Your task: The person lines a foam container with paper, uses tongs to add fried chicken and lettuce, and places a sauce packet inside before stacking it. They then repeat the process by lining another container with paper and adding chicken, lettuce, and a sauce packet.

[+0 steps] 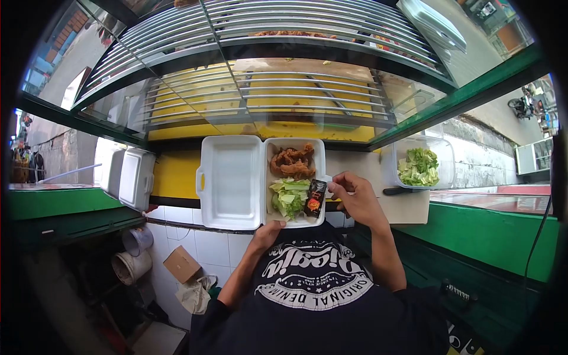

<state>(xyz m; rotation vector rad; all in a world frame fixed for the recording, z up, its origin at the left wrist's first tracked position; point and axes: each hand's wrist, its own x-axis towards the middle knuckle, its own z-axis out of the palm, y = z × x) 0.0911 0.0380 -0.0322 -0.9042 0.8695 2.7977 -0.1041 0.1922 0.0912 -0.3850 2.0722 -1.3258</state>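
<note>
An open white foam food box point(231, 177) lies before me, its lid folded out to the left. Pieces of fried chicken point(293, 161) fill the back of its right half. Chopped lettuce point(289, 196) is in front of them, beside a black sauce sachet point(315, 199) with a red print. My left hand point(269, 235) is closed on the box's front edge, with the thumb over the rim. At the right rim, my right hand point(358, 200) pinches at the sachet's upper corner, where a small white edge shows. Its lower fingers are partly hidden.
A clear tub of chopped lettuce point(417, 167) stands at the right, with a dark handle point(397, 191) in front of it. Closed foam boxes point(136, 177) stand at the left. A glass case with metal racks point(319, 92) rises behind. A cardboard box point(181, 264) sits below left.
</note>
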